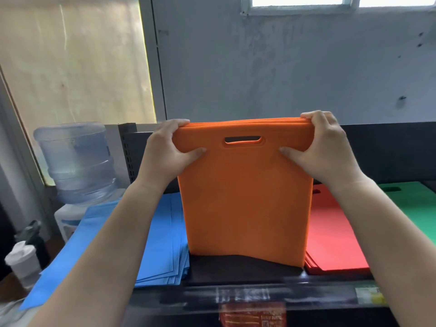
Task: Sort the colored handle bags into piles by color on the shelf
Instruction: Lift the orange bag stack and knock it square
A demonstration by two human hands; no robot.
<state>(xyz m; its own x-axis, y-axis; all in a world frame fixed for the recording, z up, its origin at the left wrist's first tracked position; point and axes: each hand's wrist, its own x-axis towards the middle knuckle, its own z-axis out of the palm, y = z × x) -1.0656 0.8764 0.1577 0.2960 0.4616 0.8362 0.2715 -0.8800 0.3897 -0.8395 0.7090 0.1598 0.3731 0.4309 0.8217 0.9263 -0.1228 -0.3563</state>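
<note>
A stack of orange handle bags (245,199) stands upright on its bottom edge on the black shelf (236,272). My left hand (165,149) grips its top left corner, thumb on the front. My right hand (323,147) grips the top right corner the same way. A pile of blue bags (160,237) lies flat to the left, partly hanging off the shelf's end. To the right lies a red pile (330,237), and a green pile (415,208) lies beyond it.
A water dispenser with a large clear bottle (75,161) stands left of the shelf. A white cup (22,260) sits lower left. A grey wall rises behind the shelf. The shelf's front rail (259,296) carries a label strip.
</note>
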